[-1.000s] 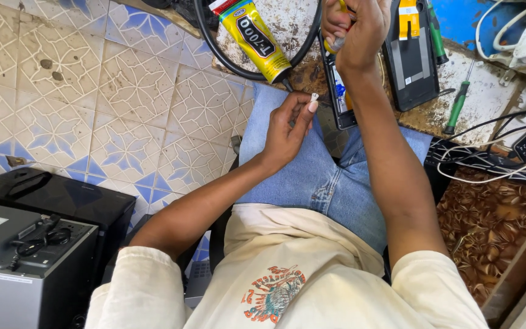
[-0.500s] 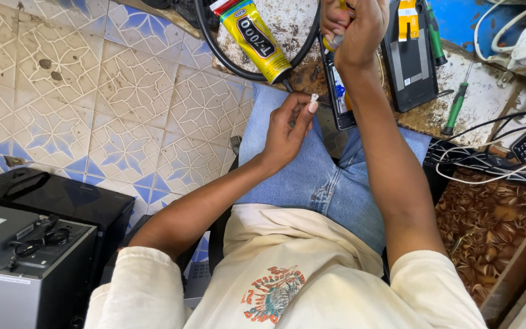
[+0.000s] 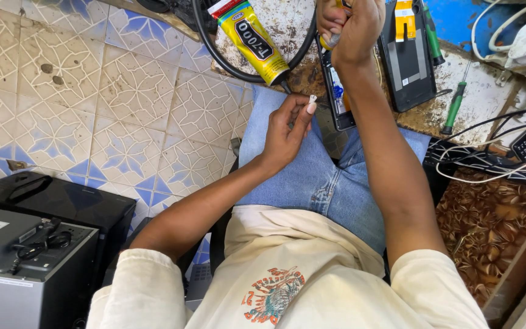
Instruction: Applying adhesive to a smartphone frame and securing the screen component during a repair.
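Note:
My right hand (image 3: pixel 349 27) is closed around the yellow handle of a small tool, its metal tip pointing down at an opened phone (image 3: pixel 338 91) that lies on the worn bench edge. My left hand (image 3: pixel 287 131) hovers above my jeans-clad knee and pinches a tiny white part (image 3: pixel 312 98) between thumb and forefinger, just left of the phone. A yellow glue tube (image 3: pixel 252 36) lies on the bench to the left, inside a loop of black cable (image 3: pixel 214 49).
A black phone back panel (image 3: pixel 406 58), a green screwdriver (image 3: pixel 453 106), and tangled black and white cables (image 3: pixel 488 152) sit on the bench at right. A black box and a grey device (image 3: pixel 25 250) stand on the patterned tile floor (image 3: pixel 92 109) at lower left.
My right hand has shifted slightly with the tool over the phone. My left hand keeps the small part pinched in nearly the same place.

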